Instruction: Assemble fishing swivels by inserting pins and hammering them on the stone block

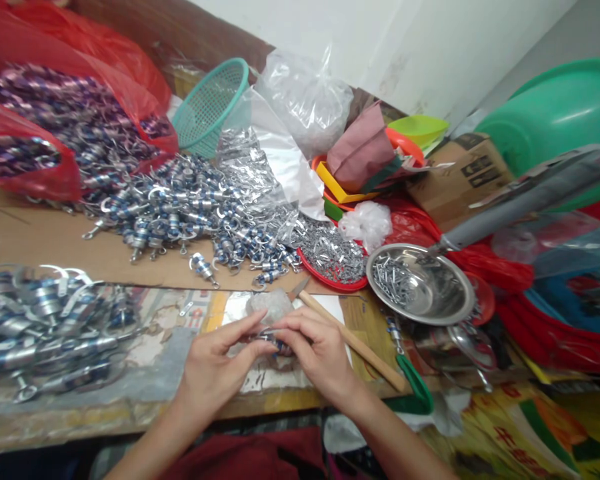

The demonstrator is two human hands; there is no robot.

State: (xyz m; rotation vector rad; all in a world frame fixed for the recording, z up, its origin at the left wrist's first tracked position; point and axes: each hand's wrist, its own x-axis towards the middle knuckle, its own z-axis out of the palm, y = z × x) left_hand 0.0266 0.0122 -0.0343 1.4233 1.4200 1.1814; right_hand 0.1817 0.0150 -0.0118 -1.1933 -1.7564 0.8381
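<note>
My left hand (pixel 220 363) and my right hand (pixel 315 350) meet at the table's near edge, fingers pinched together on a small silver and blue metal clip (pixel 275 341) between them. Most of the clip is hidden by my fingertips. Just beyond my hands lies a small crumpled clear bag (pixel 270 303). A wooden-handled tool (pixel 350 340) lies at an angle beside my right hand. A large heap of the same silver and blue clips (pixel 190 207) spreads over brown cardboard (pixel 40 233) farther back.
Another pile of clips (pixel 45 327) lies at my left. A red bag of purple clips (pixel 45 127) and a teal basket (pixel 210 107) sit at the back left. A steel bowl (pixel 420 287) and a red tray of small metal parts (pixel 330 257) stand at the right.
</note>
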